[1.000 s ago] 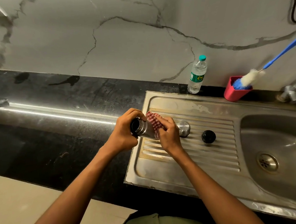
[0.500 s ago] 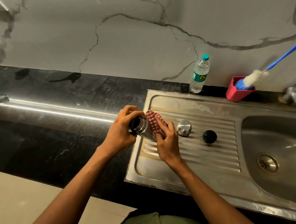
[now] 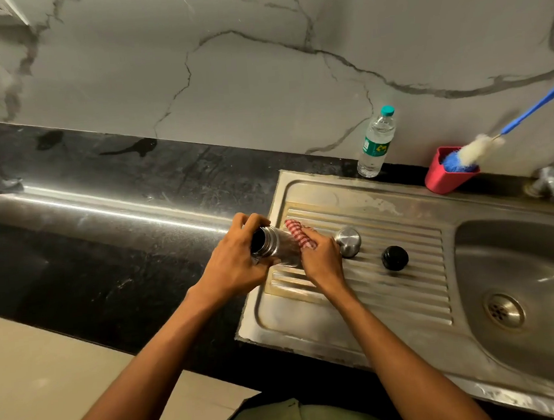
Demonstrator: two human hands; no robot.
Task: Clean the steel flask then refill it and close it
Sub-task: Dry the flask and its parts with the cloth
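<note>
Flask (image 3: 276, 247) is held on its side between both hands, just above the drainboard's (image 3: 367, 305) left edge, long axis running left to right, open mouth towards the left. The neck end is gripped by the left hand (image 3: 232, 267); a checked cloth (image 3: 299, 236) is pressed around the body by the right hand (image 3: 322, 262), fingers curled. Steel cap (image 3: 348, 241) and black stopper (image 3: 394, 258) are seen just right of the right hand, which is judged nearer for capping; refilling is not yet done.
</note>
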